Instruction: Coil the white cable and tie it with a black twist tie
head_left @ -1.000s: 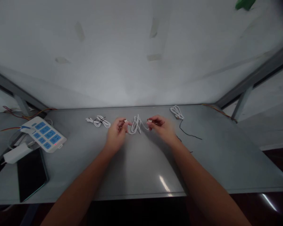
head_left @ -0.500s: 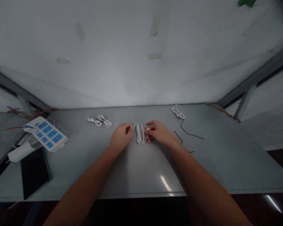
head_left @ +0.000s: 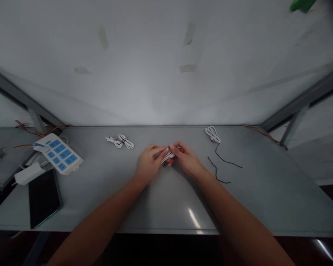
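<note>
- Grey counter [head_left: 166, 199] is seen under both hands.
- White cable [head_left: 168, 155] is pinched, folded, between left hand [head_left: 148, 164] and right hand [head_left: 187, 159].
- Loops should be kept tight and even.

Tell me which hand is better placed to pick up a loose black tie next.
The right hand, probably. Both hands pinch the folded white cable, but the two black ties lie on the table just to its right; the left hand would have to cross over.

A grey table [head_left: 161, 199] carries a power strip [head_left: 60, 153], dark tablet [head_left: 43, 197], two coiled white cables [head_left: 122, 142] and black ties [head_left: 220, 168].
</note>
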The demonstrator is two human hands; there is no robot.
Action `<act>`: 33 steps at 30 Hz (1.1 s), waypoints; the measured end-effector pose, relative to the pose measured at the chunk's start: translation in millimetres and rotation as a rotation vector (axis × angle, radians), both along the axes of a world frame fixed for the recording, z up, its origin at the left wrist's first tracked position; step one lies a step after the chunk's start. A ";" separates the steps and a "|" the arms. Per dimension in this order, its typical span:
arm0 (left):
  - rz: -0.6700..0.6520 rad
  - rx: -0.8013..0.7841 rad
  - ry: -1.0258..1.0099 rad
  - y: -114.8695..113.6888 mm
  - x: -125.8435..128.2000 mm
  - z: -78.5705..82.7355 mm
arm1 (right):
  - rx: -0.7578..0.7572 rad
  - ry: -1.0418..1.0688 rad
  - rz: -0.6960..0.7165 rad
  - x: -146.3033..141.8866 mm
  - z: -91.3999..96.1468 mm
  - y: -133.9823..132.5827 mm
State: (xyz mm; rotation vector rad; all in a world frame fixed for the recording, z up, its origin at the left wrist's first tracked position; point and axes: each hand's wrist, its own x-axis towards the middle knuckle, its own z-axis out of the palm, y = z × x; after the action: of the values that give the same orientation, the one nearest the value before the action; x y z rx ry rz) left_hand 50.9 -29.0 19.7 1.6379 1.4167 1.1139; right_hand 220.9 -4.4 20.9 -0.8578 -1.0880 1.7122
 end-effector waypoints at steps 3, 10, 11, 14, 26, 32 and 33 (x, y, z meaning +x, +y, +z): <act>0.057 -0.086 -0.159 0.4 1.0 4.3 | 0.031 -0.001 -0.013 -0.2 2.0 -0.7; 0.138 -0.194 -0.210 3.8 -0.8 6.0 | -0.065 0.042 0.076 -0.3 5.3 -1.9; 0.137 -0.158 -0.169 3.7 -1.0 6.2 | -0.074 0.050 0.094 -1.3 4.9 -2.6; 0.107 0.001 -0.004 2.8 -0.5 6.1 | -0.077 0.041 0.123 -5.6 2.5 -5.9; -0.186 -0.132 0.050 3.1 -0.3 -4.3 | 0.285 -0.635 -0.133 13.4 8.1 2.3; -0.071 -0.131 0.130 10.7 -9.6 -0.9 | 0.333 -1.315 -0.375 97.4 30.5 11.2; -0.051 -0.144 0.118 12.3 -10.9 -0.7 | 0.274 -1.402 -0.392 112.4 30.2 10.7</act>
State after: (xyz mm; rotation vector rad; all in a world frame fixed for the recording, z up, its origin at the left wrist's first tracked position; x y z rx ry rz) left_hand 39.9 -16.7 19.0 1.6492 1.4856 0.8779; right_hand 333.3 6.2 51.1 -1.9955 -1.7659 0.4258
